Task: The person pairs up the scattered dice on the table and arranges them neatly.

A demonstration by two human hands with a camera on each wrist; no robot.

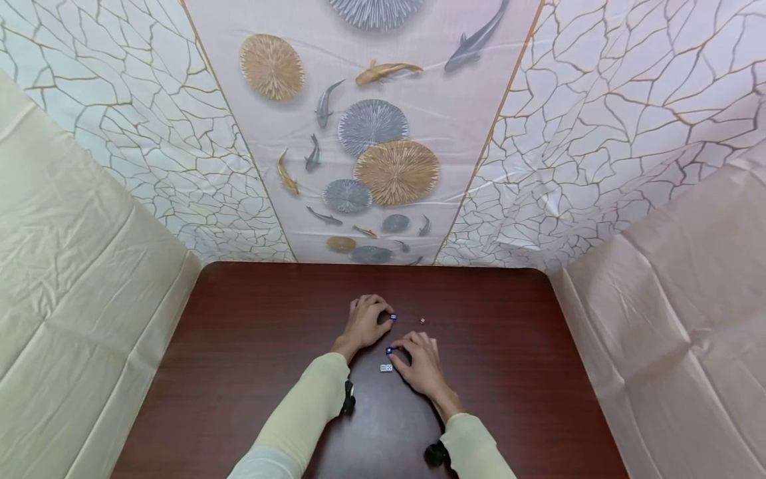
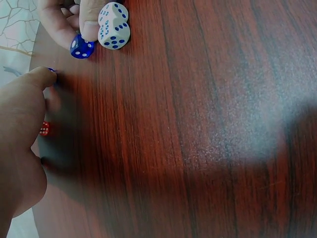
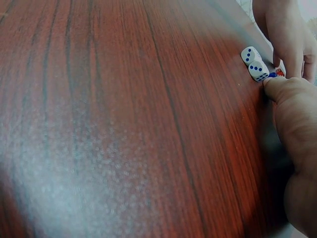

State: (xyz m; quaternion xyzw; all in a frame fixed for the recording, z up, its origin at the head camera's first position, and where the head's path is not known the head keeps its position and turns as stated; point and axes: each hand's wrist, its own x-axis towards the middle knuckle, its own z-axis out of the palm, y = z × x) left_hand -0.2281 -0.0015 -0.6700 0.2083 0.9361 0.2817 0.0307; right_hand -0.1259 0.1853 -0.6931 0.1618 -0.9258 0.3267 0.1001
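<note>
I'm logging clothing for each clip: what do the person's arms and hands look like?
The left sleeve and right sleeve are long and pale yellow; the left turns whitish near the head view's bottom edge. A small black device sits at each cuff. The left hand and right hand wear no gloves.

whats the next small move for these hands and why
Probably have the left hand bring its blue die beside the other blue die in the right hand: the blue dice are apart, while the white dice sit side by side.
</note>
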